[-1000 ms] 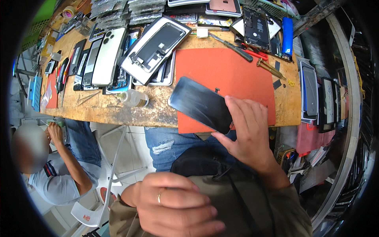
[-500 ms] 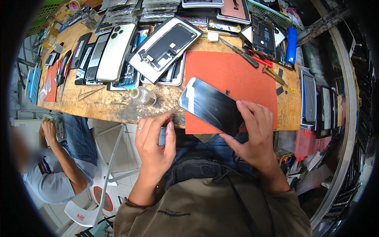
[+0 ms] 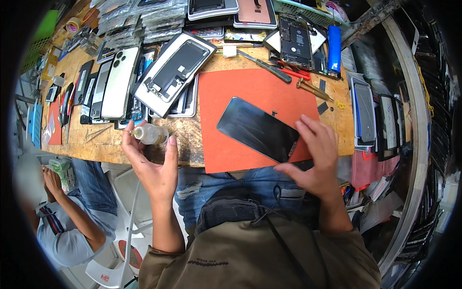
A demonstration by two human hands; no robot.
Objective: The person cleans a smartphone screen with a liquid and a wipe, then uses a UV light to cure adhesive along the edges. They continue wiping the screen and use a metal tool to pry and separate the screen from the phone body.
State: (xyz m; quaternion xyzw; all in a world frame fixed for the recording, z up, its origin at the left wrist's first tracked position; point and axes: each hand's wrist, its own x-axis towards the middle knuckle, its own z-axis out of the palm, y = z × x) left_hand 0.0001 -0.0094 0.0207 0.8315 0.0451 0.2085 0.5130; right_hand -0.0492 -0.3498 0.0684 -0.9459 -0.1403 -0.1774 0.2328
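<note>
My left hand (image 3: 155, 168) has its fingers and thumb spread on either side of a small clear dropper bottle (image 3: 154, 134) at the bench's front edge. Whether its fingertips touch the bottle is unclear. A black phone screen (image 3: 257, 130) with a glossy, streaked face lies slanted on an orange-red mat (image 3: 221, 89). At the screen's right end, my right hand (image 3: 320, 156) is open, its fingers by the upper corner and its thumb by the lower one. A small dark part (image 3: 274, 113) sits just beyond the screen's far edge.
Behind the bottle lie a white phone (image 3: 120, 89) and an opened phone housing (image 3: 175, 67). A screwdriver (image 3: 269, 70), brass-coloured tools (image 3: 313, 89) and a blue cylinder (image 3: 334, 48) are at the far right. To the left another person (image 3: 72, 216) sits near a white chair (image 3: 127, 245).
My left hand has risen from the bench edge to the bottle, its fingers spreading around it. My right hand has loosened from the screen, which now lies flatter on the mat. The view has shifted right.
</note>
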